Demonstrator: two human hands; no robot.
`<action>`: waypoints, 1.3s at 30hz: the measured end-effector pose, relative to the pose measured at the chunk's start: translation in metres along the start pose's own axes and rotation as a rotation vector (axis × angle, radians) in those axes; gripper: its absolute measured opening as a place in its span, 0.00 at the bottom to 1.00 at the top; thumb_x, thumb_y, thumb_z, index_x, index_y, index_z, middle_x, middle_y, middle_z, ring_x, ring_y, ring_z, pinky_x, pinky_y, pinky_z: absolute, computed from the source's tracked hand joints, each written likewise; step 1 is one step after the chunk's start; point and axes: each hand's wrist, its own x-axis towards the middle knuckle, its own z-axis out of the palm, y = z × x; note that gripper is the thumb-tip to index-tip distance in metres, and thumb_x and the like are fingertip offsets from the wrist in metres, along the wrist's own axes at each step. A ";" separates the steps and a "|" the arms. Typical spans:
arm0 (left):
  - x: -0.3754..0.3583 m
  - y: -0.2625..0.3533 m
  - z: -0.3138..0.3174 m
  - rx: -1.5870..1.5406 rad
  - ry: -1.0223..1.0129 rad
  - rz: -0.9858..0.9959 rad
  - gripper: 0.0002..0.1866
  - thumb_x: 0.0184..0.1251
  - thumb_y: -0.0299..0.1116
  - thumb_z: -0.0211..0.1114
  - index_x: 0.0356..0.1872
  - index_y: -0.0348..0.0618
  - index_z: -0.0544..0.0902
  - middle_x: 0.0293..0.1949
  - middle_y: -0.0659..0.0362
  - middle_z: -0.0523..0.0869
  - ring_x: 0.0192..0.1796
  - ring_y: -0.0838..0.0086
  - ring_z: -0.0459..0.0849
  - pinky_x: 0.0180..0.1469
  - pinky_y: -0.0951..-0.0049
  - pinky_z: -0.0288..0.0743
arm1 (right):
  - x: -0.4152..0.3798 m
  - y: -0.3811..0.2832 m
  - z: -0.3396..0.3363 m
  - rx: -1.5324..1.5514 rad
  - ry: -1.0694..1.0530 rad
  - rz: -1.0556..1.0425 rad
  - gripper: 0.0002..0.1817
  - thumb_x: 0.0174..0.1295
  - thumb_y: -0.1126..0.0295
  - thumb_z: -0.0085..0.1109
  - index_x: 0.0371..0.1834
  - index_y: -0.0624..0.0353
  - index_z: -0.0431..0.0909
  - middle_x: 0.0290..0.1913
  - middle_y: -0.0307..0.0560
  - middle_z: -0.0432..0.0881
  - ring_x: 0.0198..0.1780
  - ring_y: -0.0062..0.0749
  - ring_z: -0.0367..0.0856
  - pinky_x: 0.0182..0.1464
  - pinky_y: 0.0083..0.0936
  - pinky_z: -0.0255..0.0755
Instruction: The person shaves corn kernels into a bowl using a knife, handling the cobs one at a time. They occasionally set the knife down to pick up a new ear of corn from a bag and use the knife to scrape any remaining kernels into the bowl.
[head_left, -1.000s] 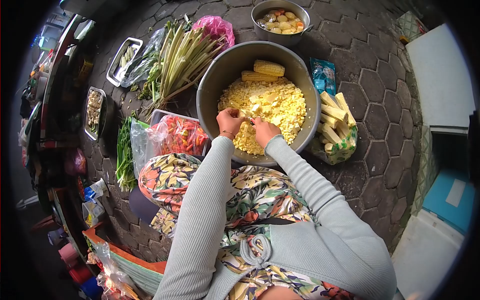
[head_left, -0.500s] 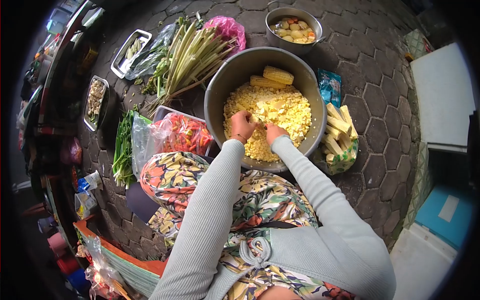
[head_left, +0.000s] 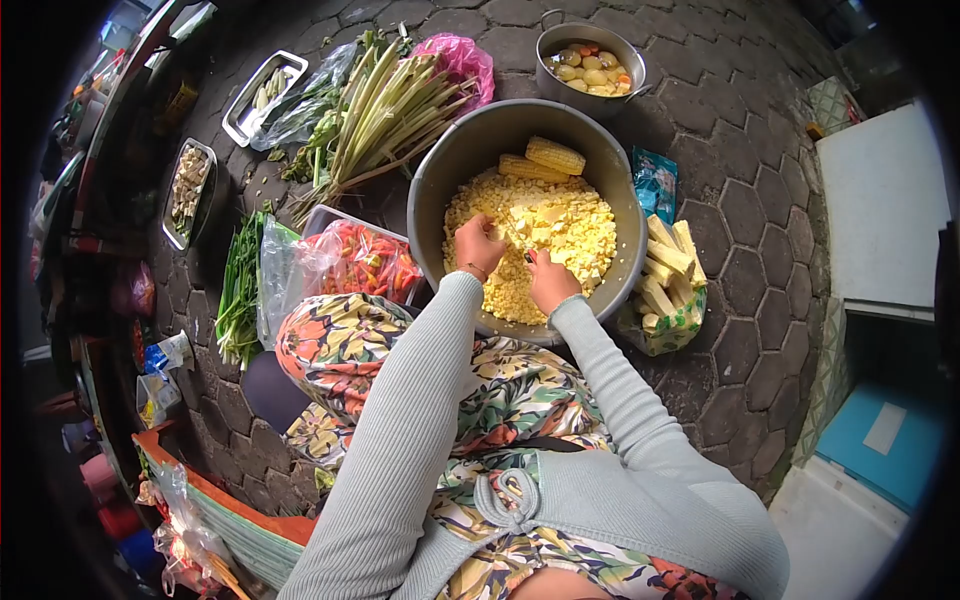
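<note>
A large grey basin (head_left: 428, 215) holds a heap of cut corn kernels (head_left: 575, 225), with two whole cobs (head_left: 555, 155) lying at its far side. Over the kernels on the left is my left hand (head_left: 478, 246), its fingers closed around something small and pale that I cannot make out. My right hand (head_left: 552, 281), to its right and slightly lower, is closed on a small knife, of which only a dark bit shows near the thumb. The two hands are a little apart.
Right of the basin, a green-patterned bag (head_left: 682, 325) holds stripped cobs (head_left: 668, 255), beside a blue packet (head_left: 655, 180). Beyond stands a pot of peeled vegetables (head_left: 592, 68). On the left are leafy stalks (head_left: 390, 115), a tray of red chillies (head_left: 365, 262), green onions (head_left: 240, 290) and two small trays.
My right hand has moved slightly down and right, away from my left hand. My left hand has shifted slightly left and up. The view has shifted a little.
</note>
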 end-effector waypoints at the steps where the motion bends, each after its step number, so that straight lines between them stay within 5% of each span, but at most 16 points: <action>1: 0.000 -0.001 0.000 -0.036 -0.011 0.038 0.17 0.35 0.26 0.68 0.32 0.35 0.80 0.29 0.53 0.83 0.33 0.72 0.82 0.38 0.75 0.75 | 0.002 0.000 0.002 0.004 0.060 -0.056 0.13 0.61 0.62 0.42 0.39 0.61 0.62 0.22 0.61 0.76 0.28 0.56 0.77 0.30 0.48 0.69; 10: 0.000 -0.002 0.001 -0.037 0.034 -0.097 0.18 0.32 0.30 0.74 0.28 0.34 0.79 0.27 0.54 0.83 0.29 0.73 0.81 0.35 0.75 0.75 | 0.014 0.001 -0.003 -0.097 0.007 -0.137 0.13 0.62 0.60 0.42 0.40 0.58 0.62 0.23 0.59 0.77 0.28 0.55 0.77 0.30 0.47 0.69; 12: 0.000 -0.003 0.000 -0.042 0.012 -0.191 0.16 0.30 0.29 0.72 0.24 0.33 0.79 0.24 0.51 0.82 0.27 0.68 0.81 0.32 0.73 0.74 | 0.017 0.003 -0.007 -0.121 -0.004 -0.149 0.13 0.62 0.60 0.42 0.41 0.58 0.63 0.24 0.60 0.77 0.29 0.54 0.77 0.30 0.47 0.69; 17: 0.004 -0.009 0.001 -0.029 0.008 -0.119 0.15 0.29 0.32 0.73 0.18 0.34 0.77 0.20 0.51 0.80 0.24 0.67 0.80 0.30 0.72 0.73 | 0.023 0.005 -0.015 -0.144 -0.079 -0.215 0.14 0.62 0.61 0.41 0.42 0.61 0.65 0.25 0.60 0.77 0.30 0.53 0.77 0.32 0.45 0.69; 21: 0.006 -0.001 -0.004 0.036 -0.028 -0.070 0.15 0.31 0.31 0.75 0.17 0.35 0.77 0.17 0.57 0.79 0.21 0.77 0.76 0.27 0.76 0.71 | 0.043 -0.005 -0.012 -0.225 -0.143 -0.190 0.13 0.62 0.62 0.43 0.42 0.60 0.67 0.32 0.58 0.79 0.36 0.48 0.79 0.37 0.41 0.71; 26: 0.002 -0.002 -0.006 0.012 -0.040 -0.028 0.11 0.32 0.27 0.70 0.18 0.35 0.76 0.20 0.52 0.79 0.24 0.67 0.78 0.29 0.71 0.71 | 0.052 0.003 0.006 -0.351 -0.262 -0.008 0.16 0.61 0.66 0.39 0.46 0.63 0.70 0.38 0.53 0.80 0.44 0.41 0.79 0.45 0.35 0.72; 31: 0.003 -0.013 -0.006 -0.012 0.006 -0.034 0.09 0.34 0.24 0.67 0.20 0.35 0.76 0.23 0.51 0.79 0.26 0.65 0.79 0.31 0.71 0.71 | 0.022 0.014 0.002 -0.216 -0.254 0.025 0.15 0.61 0.65 0.40 0.44 0.64 0.66 0.37 0.59 0.79 0.41 0.48 0.78 0.43 0.39 0.71; 33: 0.005 -0.011 -0.005 -0.021 -0.044 0.149 0.07 0.36 0.21 0.64 0.22 0.34 0.77 0.23 0.51 0.79 0.26 0.64 0.78 0.31 0.71 0.71 | 0.012 0.009 -0.003 -0.072 -0.212 -0.008 0.15 0.61 0.63 0.42 0.43 0.64 0.65 0.34 0.60 0.79 0.39 0.51 0.78 0.41 0.43 0.71; 39: -0.003 -0.010 0.003 -0.129 -0.028 0.073 0.11 0.40 0.22 0.65 0.30 0.34 0.79 0.32 0.52 0.83 0.36 0.68 0.82 0.39 0.74 0.77 | 0.011 0.002 0.007 0.085 -0.027 -0.030 0.14 0.62 0.61 0.42 0.40 0.61 0.62 0.27 0.62 0.77 0.33 0.56 0.77 0.35 0.47 0.69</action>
